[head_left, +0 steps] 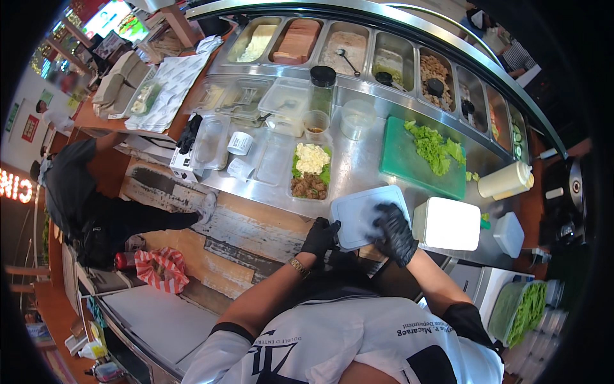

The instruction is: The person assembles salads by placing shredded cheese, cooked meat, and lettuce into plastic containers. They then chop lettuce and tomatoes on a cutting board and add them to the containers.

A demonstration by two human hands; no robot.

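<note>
Lid (361,214) overhangs counter (358,163) edge; my left hand (320,237) pinches its corner, right hand (393,232) spread flat on top. Gloves slip, it probably drops.

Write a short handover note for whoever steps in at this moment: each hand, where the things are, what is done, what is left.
Left hand, black-gloved, grips the near left corner of the white lid at the counter's front edge.
Right hand, also gloved, presses on the lid's right side.
The filled salad container sits open just beyond, holding greens, a pale chopped topping and brown pieces.
Green cutting board with chopped lettuce lies to the right; a white box is beside the right hand.
Done: container filled. Left: it has no lid on it yet.
</note>
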